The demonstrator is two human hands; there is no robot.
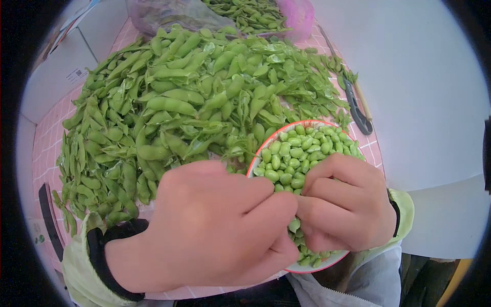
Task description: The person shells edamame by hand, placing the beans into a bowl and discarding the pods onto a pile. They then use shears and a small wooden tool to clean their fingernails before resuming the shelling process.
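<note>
Pinching a small green pod [294, 225] between both sets of fingertips, I have my left grip [204, 225] and right grip [348, 204] pressed together and touching each other, fingers curled in, with only a sliver of the pod showing in the gap. It sits right at the meeting of the two grips, just above the near edge of the bowl [302, 122], whose red rim curves beyond my right knuckles and which is heaped with shelled beans [302, 148]. I judge the pod light, soft and bendy, best held at its two ends with the seam between the thumbs. The beans look smooth and likely slippery, so firm squeezing could shoot one away. Beyond my left grip spreads a big pile of pods [194, 92] on a pink checked cloth [51, 128]. Farther off lies a plastic bag [302, 15] with more pods in it. A dark-handled tool [358, 112] rests beyond my right grip at the edge of the white desk [424, 77]. A white box [61, 71] far to the left carries a small printed code square, too small to read. No brand is legible.
</note>
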